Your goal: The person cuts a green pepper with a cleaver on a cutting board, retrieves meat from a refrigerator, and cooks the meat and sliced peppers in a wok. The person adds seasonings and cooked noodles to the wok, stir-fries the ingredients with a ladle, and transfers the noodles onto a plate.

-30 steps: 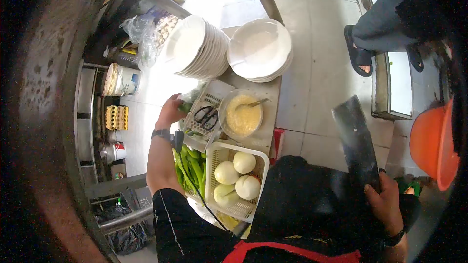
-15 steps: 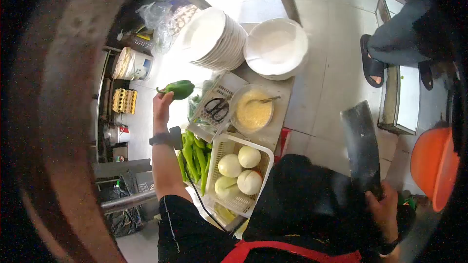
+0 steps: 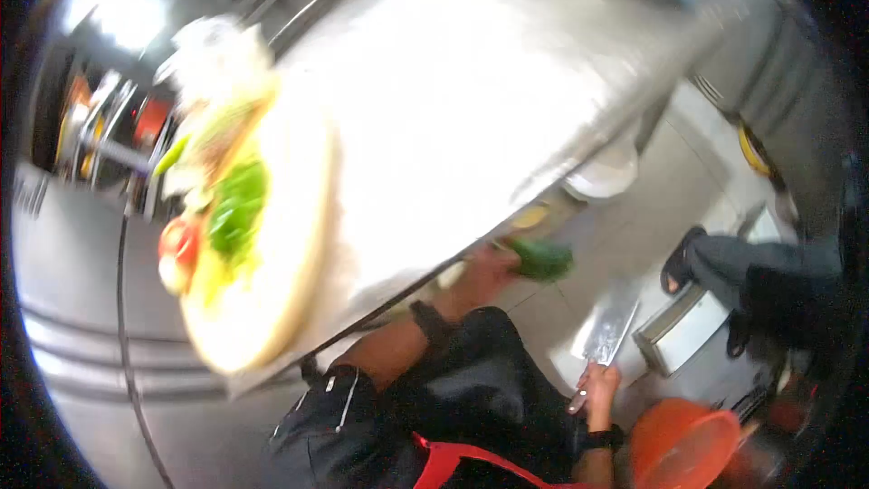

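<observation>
My left hand (image 3: pixel 489 273) is closed around a green bell pepper (image 3: pixel 541 260), just past the edge of the bright worktop; motion blurs both. In my right hand (image 3: pixel 599 385), lower right, is the handle of a cleaver (image 3: pixel 608 326), its broad blade tilted up and away from me. To the left, a round pale cutting board (image 3: pixel 306 244) lies on the worktop (image 3: pixel 434 127). Beside or on it are blurred green vegetables (image 3: pixel 237 208) and something red like a tomato (image 3: pixel 179 240).
An orange basin (image 3: pixel 683 444) stands at lower right. Another person's leg (image 3: pixel 783 258) and sandal are at the right, near a white-topped low ledge (image 3: pixel 688 326). White bowls (image 3: pixel 605 172) sit below the worktop's edge. Steel cabinet doors (image 3: pixel 68 244) line the left.
My view has swung up to the worktop and cutting board. The bell pepper has come across toward my right side, closer to the cleaver. Both hands keep their holds.
</observation>
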Demonstrator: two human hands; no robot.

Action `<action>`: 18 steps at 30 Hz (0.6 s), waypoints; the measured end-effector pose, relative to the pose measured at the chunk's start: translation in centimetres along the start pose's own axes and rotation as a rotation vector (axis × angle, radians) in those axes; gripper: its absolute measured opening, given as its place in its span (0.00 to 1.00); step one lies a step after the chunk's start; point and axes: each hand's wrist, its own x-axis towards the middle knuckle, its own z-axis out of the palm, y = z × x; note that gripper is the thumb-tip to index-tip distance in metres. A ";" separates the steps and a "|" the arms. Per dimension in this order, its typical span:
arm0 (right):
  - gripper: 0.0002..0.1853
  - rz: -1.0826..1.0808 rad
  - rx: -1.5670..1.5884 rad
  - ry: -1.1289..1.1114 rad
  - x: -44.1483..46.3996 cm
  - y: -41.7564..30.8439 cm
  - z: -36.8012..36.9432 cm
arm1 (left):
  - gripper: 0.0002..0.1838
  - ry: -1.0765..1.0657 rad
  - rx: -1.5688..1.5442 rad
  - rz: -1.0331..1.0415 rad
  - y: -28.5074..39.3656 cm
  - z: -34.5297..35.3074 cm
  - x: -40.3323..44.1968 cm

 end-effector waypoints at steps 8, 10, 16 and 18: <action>0.07 0.075 -0.015 -0.030 -17.1 -10.5 -1.9 | 0.25 -0.130 -0.970 -0.318 23.5 -17.4 -12.1; 0.07 0.047 -0.126 -0.030 -21.9 -15.2 -2.3 | 0.26 0.116 -0.697 -0.188 27.6 -24.8 -14.9; 0.08 -0.030 -0.363 -0.130 -32.3 -27.5 1.3 | 0.30 0.656 0.038 -0.358 31.5 -39.9 -24.2; 0.11 -0.085 -0.387 -0.107 -33.9 -30.5 4.6 | 0.31 0.723 0.153 -0.356 26.6 -39.4 -26.3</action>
